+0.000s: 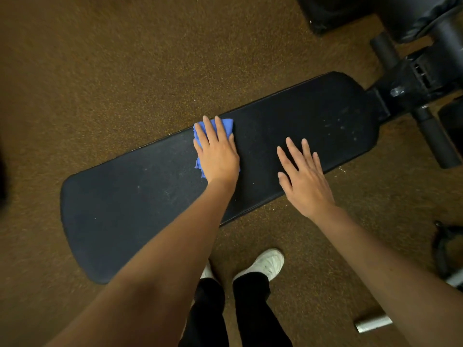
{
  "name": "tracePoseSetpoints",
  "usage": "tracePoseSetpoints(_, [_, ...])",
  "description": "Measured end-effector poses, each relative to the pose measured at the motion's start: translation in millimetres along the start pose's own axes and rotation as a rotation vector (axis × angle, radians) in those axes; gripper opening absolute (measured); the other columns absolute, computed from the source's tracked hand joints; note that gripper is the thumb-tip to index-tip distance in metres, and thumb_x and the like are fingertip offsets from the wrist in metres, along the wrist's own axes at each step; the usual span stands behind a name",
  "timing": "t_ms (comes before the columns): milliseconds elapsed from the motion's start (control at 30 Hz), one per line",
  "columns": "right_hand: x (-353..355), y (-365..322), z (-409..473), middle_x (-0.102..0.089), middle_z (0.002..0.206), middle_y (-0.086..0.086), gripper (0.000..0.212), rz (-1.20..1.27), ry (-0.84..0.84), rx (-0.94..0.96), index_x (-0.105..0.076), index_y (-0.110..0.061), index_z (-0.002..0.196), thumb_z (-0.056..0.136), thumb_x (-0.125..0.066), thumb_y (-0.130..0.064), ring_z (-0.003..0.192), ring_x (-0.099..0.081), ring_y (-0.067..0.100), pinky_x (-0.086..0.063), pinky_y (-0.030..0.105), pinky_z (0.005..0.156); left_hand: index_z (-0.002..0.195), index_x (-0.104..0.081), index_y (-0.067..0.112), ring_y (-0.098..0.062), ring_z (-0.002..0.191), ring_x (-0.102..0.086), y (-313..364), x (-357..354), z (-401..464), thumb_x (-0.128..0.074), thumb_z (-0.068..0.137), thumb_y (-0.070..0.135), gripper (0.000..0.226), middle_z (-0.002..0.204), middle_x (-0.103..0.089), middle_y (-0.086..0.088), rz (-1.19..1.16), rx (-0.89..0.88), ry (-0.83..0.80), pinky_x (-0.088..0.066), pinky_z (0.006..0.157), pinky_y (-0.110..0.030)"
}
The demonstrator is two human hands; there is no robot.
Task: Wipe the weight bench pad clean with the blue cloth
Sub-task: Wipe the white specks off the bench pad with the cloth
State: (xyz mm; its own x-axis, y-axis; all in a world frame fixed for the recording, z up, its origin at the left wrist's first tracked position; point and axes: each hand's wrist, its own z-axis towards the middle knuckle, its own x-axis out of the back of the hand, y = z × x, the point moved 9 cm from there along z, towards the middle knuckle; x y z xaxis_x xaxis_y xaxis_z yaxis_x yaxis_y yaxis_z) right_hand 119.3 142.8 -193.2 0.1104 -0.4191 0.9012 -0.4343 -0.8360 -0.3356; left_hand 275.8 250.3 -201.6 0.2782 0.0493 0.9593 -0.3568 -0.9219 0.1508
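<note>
Blue cloth (226,125) crumpled under flat left hand (217,152); right hand (304,177) spread on pad (130,209).

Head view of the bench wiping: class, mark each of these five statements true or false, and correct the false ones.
1. The left hand presses flat on the blue cloth. True.
2. The right hand grips a corner of the cloth. False: its fingers are spread over the bare bench pad, apart from the cloth.
3. The cloth lies on the floor beside the pad. False: it lies on the pad, near its far edge.
4. Pale smudges show on the pad's end nearest the black frame. True.
5. The person wears black shoes. False: the white shoe is plainly seen.
</note>
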Motion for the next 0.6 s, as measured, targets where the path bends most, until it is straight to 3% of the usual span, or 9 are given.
tracePoseSetpoints(133, [-1,2,-4,-0.01,0.158,0.006,0.055,-0.022,-0.017,0.025,-0.025,-0.016,0.146,0.094,-0.032,-0.032,0.144,0.0,0.031,-0.008,0.047,0.114,0.142,-0.029,0.006,-0.036,0.139,-0.02,-12,-3,-52,-0.017,0.097,0.035,0.055,0.15,-0.025,-0.018,0.007,-0.075,0.012,-0.025,0.109,-0.048])
tracePoseSetpoints(367, [7,14,-5,-0.008,0.158,0.009,0.053,0.012,0.039,-0.062,-0.029,-0.015,0.145,0.095,-0.039,-0.029,0.144,0.0,0.031,-0.011,0.049,0.113,0.146,-0.012,0.006,-0.03,0.143,0.0,16,5,18,-0.02,0.102,0.03,0.051,0.155,-0.007,-0.014,0.036,-0.072,-0.039,-0.007,0.115,-0.043])
tracePoseSetpoints(500, [12,24,-3,-0.005,0.157,0.012,0.06,0.059,0.063,-0.136,-0.019,-0.013,0.148,0.094,-0.038,-0.029,0.144,-0.001,0.034,-0.011,0.046,0.113,0.146,-0.019,0.007,-0.03,0.143,-0.007,56,-8,12,-0.022,0.101,0.031,0.051,0.154,-0.014,-0.014,0.093,-0.327,-0.028,-0.009,0.114,-0.045])
tracePoseSetpoints(600, [11,27,-3,-0.006,0.157,0.013,0.061,0.063,0.057,-0.142,-0.018,-0.012,0.148,0.094,-0.041,-0.027,0.143,-0.003,0.035,-0.014,0.047,0.113,0.143,-0.029,0.008,-0.03,0.14,-0.02,70,-19,-43,-0.021,0.097,0.033,0.053,0.151,-0.027,-0.013,0.137,-0.56,-0.063,-0.022,0.111,-0.047])
